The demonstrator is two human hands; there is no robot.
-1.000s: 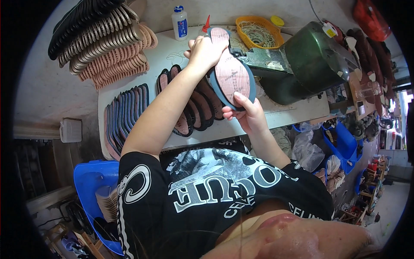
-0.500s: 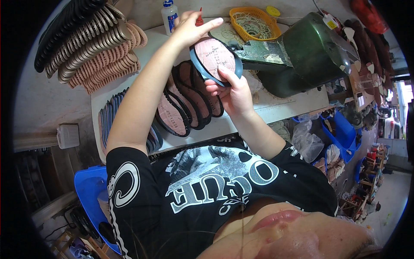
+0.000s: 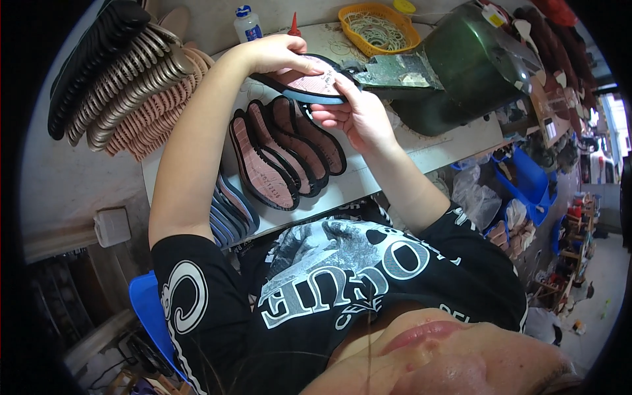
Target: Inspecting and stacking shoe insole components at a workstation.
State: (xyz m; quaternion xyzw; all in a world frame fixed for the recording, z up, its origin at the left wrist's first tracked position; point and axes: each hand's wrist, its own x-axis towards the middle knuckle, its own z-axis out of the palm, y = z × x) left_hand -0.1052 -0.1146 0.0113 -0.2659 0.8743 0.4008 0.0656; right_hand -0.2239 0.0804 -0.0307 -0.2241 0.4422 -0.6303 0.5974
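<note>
A pink insole (image 3: 313, 84) with a dark blue rim is held nearly flat above the white table (image 3: 421, 155). My left hand (image 3: 276, 54) lies on top of its left end, fingers spread over the pink face. From below, my right hand (image 3: 355, 117) grips its right end with the fingers curled up at the rim. Just beneath the hands, a fanned row of similar pink insoles with black rims (image 3: 283, 155) rests on the table.
Stacked ribbed soles (image 3: 131, 85) fill the table's left end, and blue-rimmed insoles (image 3: 227, 210) sit at its near edge. At the back stand a white glue bottle (image 3: 248, 23), a red nozzle (image 3: 294, 26) and an orange basket (image 3: 380, 26). A green machine hood (image 3: 461, 66) is at the right.
The insole has tipped from facing me to lying nearly flat. My left hand has moved from its edge onto its top face; my right hand still holds it underneath.
</note>
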